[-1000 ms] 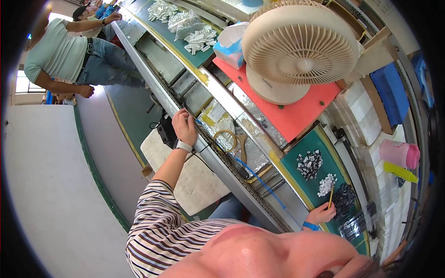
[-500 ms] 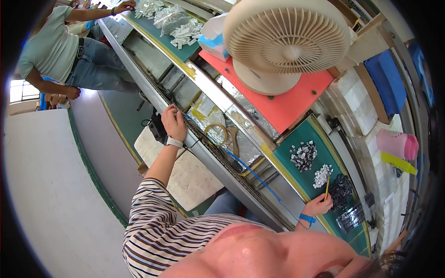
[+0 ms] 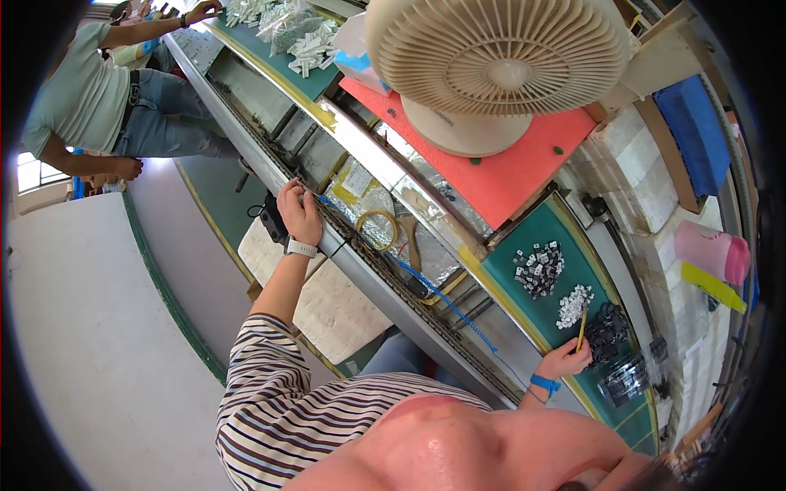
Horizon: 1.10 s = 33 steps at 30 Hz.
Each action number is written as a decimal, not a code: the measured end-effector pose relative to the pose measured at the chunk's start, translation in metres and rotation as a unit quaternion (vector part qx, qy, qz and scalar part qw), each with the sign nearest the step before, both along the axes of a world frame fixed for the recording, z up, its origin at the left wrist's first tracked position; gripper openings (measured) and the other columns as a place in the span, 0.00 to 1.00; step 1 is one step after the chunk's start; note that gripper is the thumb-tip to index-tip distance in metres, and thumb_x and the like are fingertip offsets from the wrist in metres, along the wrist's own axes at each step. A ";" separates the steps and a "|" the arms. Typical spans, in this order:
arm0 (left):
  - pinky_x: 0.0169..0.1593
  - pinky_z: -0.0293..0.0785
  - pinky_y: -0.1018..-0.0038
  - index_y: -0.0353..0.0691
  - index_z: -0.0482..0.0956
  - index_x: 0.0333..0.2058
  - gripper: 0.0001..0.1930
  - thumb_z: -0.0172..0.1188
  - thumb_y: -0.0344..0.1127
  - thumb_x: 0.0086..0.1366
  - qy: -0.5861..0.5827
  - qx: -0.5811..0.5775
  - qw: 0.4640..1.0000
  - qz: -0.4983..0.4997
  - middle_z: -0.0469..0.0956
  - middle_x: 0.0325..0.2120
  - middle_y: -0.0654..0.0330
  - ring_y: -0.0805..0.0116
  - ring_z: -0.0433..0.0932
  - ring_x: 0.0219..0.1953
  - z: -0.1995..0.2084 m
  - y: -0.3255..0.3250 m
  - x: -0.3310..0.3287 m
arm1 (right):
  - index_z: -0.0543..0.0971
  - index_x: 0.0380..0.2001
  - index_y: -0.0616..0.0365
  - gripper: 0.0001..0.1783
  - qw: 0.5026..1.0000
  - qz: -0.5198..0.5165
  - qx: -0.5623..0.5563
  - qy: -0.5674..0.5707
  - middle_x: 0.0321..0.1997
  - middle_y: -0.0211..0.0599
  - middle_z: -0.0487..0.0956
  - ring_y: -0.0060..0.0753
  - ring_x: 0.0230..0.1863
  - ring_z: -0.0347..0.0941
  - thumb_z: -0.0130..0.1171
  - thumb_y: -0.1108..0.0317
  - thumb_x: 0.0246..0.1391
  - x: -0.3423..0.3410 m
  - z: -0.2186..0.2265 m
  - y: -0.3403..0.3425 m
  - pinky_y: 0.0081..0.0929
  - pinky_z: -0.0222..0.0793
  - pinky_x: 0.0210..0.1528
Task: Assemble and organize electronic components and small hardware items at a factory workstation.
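Note:
My right hand (image 3: pixel 566 358) pinches a slim yellow pencil-like stick (image 3: pixel 582 327). Its tip reaches a pile of small white pieces (image 3: pixel 575 305) on the green mat (image 3: pixel 524 237); contact is too small to tell. Beside that pile lie black parts (image 3: pixel 607 331), and farther off is a heap of small black-and-white block pieces (image 3: pixel 539 268). My left hand (image 3: pixel 301 214) rests at the conveyor's metal rail (image 3: pixel 360 266) with its fingers stretched out, holding nothing visible. A blue wrist strap (image 3: pixel 544 385) with a coiled cord (image 3: pixel 450 307) circles my right wrist.
A large beige fan (image 3: pixel 499 74) stands on a red board (image 3: pixel 499 196). Tape roll (image 3: pixel 377 230) and brush (image 3: pixel 409 245) lie inside the conveyor frame. White foam blocks (image 3: pixel 630 176) and a pink container (image 3: pixel 711 252) line the right side. Another person (image 3: pixel 90 98) stands at far left.
The whole view has shifted slightly. My right hand keeps the yellow stick at the white pile, the stick now more upright. My left hand stays on the rail, its fingers a little straighter.

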<state>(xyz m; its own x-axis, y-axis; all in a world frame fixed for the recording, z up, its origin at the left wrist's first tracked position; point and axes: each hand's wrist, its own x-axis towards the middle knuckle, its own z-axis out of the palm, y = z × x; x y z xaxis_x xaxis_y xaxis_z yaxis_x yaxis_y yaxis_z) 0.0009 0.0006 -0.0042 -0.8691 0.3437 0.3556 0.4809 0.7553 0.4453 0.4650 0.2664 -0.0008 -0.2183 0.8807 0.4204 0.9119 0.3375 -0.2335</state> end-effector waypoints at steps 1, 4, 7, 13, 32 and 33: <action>0.50 0.58 0.66 0.36 0.67 0.29 0.04 0.48 0.30 0.57 0.000 0.001 1.000 0.000 0.69 0.43 0.52 0.56 0.64 0.45 0.000 0.000 0.000 | 0.71 0.35 0.60 0.10 1.000 0.000 -0.003 0.003 0.33 0.44 0.69 0.47 0.35 0.65 0.49 0.66 0.52 0.000 0.000 0.000 0.40 0.60 0.33; 0.50 0.58 0.67 0.36 0.67 0.29 0.04 0.48 0.30 0.57 -0.005 0.003 1.000 -0.002 0.69 0.43 0.51 0.56 0.64 0.45 0.003 0.001 0.000 | 0.71 0.35 0.60 0.10 1.000 -0.001 -0.002 0.001 0.33 0.44 0.69 0.47 0.34 0.65 0.49 0.67 0.52 -0.003 0.001 0.001 0.40 0.60 0.33; 0.50 0.58 0.67 0.36 0.67 0.28 0.03 0.48 0.29 0.57 -0.011 0.003 1.000 -0.001 0.68 0.43 0.51 0.56 0.64 0.45 0.002 0.001 -0.001 | 0.71 0.35 0.61 0.10 1.000 -0.004 -0.011 0.001 0.33 0.44 0.69 0.47 0.34 0.65 0.48 0.67 0.52 -0.002 0.001 0.000 0.39 0.59 0.33; 0.50 0.57 0.67 0.36 0.66 0.28 0.03 0.48 0.29 0.57 -0.019 -0.008 1.000 0.000 0.68 0.43 0.51 0.56 0.64 0.46 0.005 0.004 0.000 | 0.71 0.35 0.62 0.10 1.000 -0.011 -0.022 -0.001 0.33 0.44 0.68 0.47 0.35 0.64 0.48 0.66 0.53 -0.004 0.003 -0.001 0.40 0.59 0.34; 0.50 0.57 0.66 0.36 0.66 0.28 0.03 0.48 0.29 0.56 -0.031 -0.003 0.999 0.009 0.68 0.44 0.52 0.55 0.63 0.46 0.004 0.004 -0.002 | 0.70 0.35 0.61 0.10 0.999 -0.016 -0.038 -0.015 0.34 0.45 0.67 0.48 0.36 0.63 0.47 0.67 0.53 -0.005 0.004 -0.001 0.41 0.58 0.36; 0.50 0.57 0.66 0.36 0.66 0.28 0.03 0.48 0.29 0.56 -0.031 -0.002 0.999 0.010 0.68 0.44 0.52 0.55 0.63 0.46 0.004 0.004 -0.002 | 0.70 0.35 0.61 0.09 0.999 -0.015 -0.032 -0.023 0.34 0.45 0.68 0.48 0.36 0.64 0.48 0.68 0.52 -0.004 0.004 0.000 0.40 0.59 0.35</action>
